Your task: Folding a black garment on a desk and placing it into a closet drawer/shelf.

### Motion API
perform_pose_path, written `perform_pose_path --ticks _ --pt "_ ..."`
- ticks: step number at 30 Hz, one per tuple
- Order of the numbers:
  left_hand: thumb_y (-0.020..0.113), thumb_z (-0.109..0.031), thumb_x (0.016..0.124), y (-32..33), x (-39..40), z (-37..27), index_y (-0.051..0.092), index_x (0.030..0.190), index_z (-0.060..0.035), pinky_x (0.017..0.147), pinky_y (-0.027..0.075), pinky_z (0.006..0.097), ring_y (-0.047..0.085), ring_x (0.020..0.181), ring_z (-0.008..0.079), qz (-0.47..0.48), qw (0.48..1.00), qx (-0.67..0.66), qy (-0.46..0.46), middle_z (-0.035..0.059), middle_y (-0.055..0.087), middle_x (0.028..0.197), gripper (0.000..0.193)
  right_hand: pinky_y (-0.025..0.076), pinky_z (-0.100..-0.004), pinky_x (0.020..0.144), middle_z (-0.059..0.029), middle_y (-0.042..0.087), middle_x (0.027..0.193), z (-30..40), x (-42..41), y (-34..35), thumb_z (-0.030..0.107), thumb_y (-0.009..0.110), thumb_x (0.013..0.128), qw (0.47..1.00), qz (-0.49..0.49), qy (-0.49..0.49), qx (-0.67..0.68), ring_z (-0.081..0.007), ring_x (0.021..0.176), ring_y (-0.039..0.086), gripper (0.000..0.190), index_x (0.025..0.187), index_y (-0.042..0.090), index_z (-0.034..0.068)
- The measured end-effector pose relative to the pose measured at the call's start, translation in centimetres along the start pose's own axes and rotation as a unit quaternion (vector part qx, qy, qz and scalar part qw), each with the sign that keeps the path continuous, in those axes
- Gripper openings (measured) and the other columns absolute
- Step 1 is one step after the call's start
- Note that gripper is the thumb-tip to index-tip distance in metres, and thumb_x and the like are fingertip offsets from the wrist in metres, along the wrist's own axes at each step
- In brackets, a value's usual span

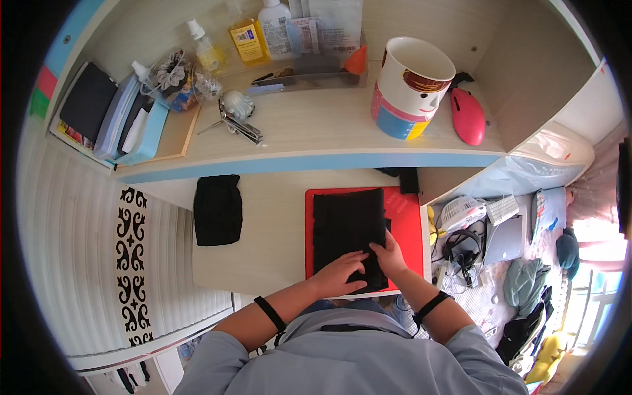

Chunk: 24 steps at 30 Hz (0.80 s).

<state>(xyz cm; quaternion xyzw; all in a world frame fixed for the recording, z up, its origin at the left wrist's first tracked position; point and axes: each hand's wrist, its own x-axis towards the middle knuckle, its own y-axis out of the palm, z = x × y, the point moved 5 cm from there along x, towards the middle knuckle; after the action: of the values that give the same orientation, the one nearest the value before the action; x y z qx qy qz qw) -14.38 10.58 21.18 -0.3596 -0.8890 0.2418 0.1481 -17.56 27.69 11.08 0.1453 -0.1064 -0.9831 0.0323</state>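
Note:
A folded black cloth [348,217] lies on a red mat [412,237] on the desk. My left hand [340,271] rests on the cloth's lower part, fingers spread and pointing right. My right hand [388,253] has its thumb on top of the cloth's right edge and its fingers at that side, pinching the edge. Beneath the right edge, more black fabric shows. A second folded black cloth [217,211] lies apart at the desk's left, and a small black item [409,180] sits at the mat's upper right corner.
Above the desk, a shelf [306,123] holds a paper cup [412,89], a pink computer mouse [467,116], nail clippers [241,127], bottles and a clear tray [316,83]. Headphones [462,252] and a laptop [503,242] lie at the right, beyond the desk. A white folding door [168,276] stands left.

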Motion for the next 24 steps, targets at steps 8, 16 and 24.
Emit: perform_pose_path --ticks 8,16,24 --pt "0.079 -0.026 0.086 -0.5 -7.6 11.5 0.059 0.117 -0.0001 0.1 0.049 0.0455 0.06 0.116 0.0393 -0.19 0.915 0.144 -0.326 0.0233 0.063 0.121 0.045 0.053 -0.0402 0.098 -0.0223 0.066 0.125 -5.7 -2.4 -8.6 0.031 0.086 0.077 0.888 -0.184 0.185 -0.378 -0.0317 0.117 0.065 0.086 0.145 0.047 -0.003" --pt "0.074 -0.032 0.092 3.3 -9.9 17.8 0.055 0.134 0.0066 0.099 0.052 0.0399 0.068 0.11 0.0286 -0.191 0.85 -0.298 -0.391 0.0219 0.068 0.124 0.06 0.054 -0.0405 0.097 -0.0236 0.067 0.123 -6.2 -2.0 -7.3 0.038 0.09 0.074 0.913 -0.179 0.257 -0.262 -0.0318 0.116 0.066 0.088 0.138 0.052 -0.008" --pt "0.072 -0.019 0.091 3.8 -9.8 18.8 0.057 0.132 0.0065 0.096 0.053 0.0387 0.069 0.104 0.028 -0.238 0.744 -0.47 -0.41 0.0177 0.07 0.118 0.051 0.053 -0.0485 0.102 -0.0183 0.065 0.13 -8.6 -2.4 -1.8 0.012 0.08 0.086 0.948 -0.062 0.313 0.007 -0.0338 0.118 0.064 0.059 0.137 0.053 -0.002"
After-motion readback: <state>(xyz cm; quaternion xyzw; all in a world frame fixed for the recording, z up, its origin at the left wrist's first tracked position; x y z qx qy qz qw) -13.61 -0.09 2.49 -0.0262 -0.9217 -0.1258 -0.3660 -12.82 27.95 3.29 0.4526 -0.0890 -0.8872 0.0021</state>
